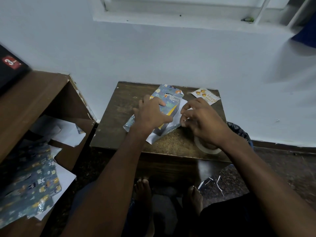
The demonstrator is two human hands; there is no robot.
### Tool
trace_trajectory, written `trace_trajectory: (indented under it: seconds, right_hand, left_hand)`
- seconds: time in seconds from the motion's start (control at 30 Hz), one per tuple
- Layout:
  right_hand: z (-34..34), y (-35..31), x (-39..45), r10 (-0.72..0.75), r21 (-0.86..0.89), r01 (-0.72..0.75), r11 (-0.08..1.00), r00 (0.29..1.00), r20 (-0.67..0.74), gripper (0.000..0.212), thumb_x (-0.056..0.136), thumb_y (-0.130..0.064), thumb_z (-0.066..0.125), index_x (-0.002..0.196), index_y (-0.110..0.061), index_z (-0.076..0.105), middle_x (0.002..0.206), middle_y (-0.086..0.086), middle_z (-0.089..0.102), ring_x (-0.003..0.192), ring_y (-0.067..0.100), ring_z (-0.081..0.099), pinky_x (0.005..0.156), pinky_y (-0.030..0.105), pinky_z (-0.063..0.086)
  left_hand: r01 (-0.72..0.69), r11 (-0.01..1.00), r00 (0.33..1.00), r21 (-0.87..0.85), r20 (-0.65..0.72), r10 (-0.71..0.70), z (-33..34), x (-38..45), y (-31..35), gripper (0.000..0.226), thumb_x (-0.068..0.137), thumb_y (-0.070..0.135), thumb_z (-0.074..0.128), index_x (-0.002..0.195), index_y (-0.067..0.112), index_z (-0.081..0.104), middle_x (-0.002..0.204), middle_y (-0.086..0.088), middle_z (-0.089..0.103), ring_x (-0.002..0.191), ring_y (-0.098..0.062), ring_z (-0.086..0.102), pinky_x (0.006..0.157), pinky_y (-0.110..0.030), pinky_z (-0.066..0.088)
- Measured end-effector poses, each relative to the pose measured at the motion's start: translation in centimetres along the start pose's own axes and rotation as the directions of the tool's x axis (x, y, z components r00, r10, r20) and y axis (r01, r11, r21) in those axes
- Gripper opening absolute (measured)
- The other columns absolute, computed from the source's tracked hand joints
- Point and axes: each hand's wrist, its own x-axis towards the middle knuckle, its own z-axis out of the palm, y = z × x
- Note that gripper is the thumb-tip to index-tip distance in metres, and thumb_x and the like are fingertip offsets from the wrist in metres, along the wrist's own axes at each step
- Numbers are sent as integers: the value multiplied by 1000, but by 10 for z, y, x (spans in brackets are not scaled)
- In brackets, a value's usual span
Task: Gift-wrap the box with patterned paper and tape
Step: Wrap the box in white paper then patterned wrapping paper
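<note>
Box [168, 106], half-wrapped in patterned paper [169, 130], near the middle of my small brown table [119, 117]. My left hand [151, 113] presses flat across its top, fingers spread. My right hand [201, 118], just beside it, pinches the loose paper edge. Tape roll [205, 148] under my right wrist at the near edge. Birthday card [205, 96] at the far right corner. Spare wrapping sheets [30, 187] on the shelf unit to my left.

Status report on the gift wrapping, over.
Left hand presses the blue animal-patterned wrapped box. Right hand pinches loose paper flap. Clear tape roll under right wrist.
</note>
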Motion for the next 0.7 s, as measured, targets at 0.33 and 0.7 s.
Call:
trace_trajectory:
  seconds: [0.33, 0.7]
  right_hand:
    - [13, -20, 17, -179, -127, 160, 979, 972, -150, 23, 84, 9, 65, 103, -3, 70, 120, 14, 62, 121, 36, 55, 94, 46, 48]
    - [52, -29, 55, -120, 133, 156, 979, 963, -243, 26, 92, 11, 64, 102, -11, 75, 146, 21, 49, 145, 40, 39, 111, 42, 37]
  left_hand:
    - [-59, 997, 998, 51, 38, 57, -2, 4, -5, 47, 87, 61, 73, 126, 35, 67, 144, -5, 46, 138, -30, 43, 112, -53, 37]
    - [41, 927, 985, -373, 172, 26, -31, 12, -8, 78, 109, 65, 14, 85, 17, 72, 87, -5, 71, 83, -17, 65, 82, -37, 46]
